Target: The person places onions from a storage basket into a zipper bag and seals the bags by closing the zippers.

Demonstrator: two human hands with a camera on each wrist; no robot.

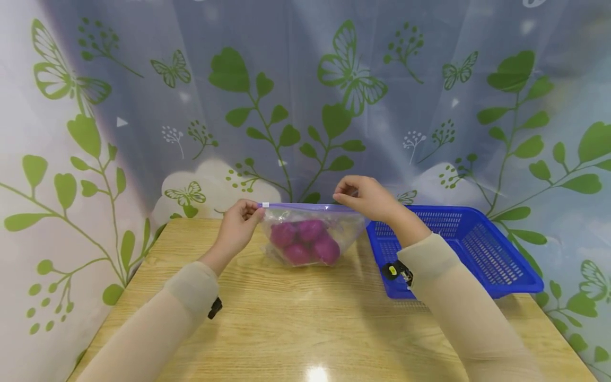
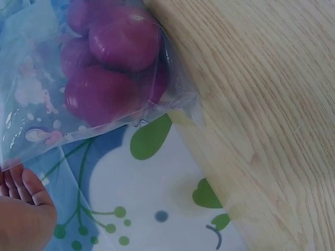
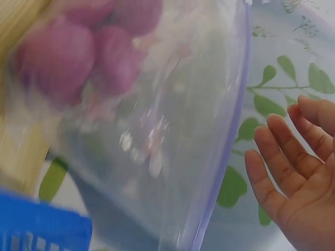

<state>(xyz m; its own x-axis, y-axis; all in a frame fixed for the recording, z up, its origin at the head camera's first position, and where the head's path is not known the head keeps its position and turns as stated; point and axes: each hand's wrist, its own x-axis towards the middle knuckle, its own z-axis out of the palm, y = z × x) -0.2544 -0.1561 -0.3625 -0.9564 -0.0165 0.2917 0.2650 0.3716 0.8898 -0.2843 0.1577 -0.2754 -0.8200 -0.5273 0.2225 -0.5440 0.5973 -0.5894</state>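
Note:
A clear zip bag (image 1: 350, 225) with a purple zip strip (image 3: 238, 104) and a white slider (image 1: 265, 205) is held upright at the table's far edge. Inside it sit several round purple-red onions (image 1: 310, 241), shown closer in the left wrist view as glossy onions (image 2: 123, 39). My left hand (image 1: 238, 225) pinches the bag's upper left corner, beside the slider. Just above the strip's right end hovers my right hand (image 1: 369, 199). In the right wrist view that hand (image 3: 301, 162) has loosely bent fingers, apart from the bag and holding nothing.
A blue perforated plastic basket (image 1: 393, 289) stands to the right of the bag, partly under my right forearm. The wooden table (image 1: 286, 323) stretches toward me. Behind it hangs a curtain (image 1: 296, 32) printed with green leaves and butterflies.

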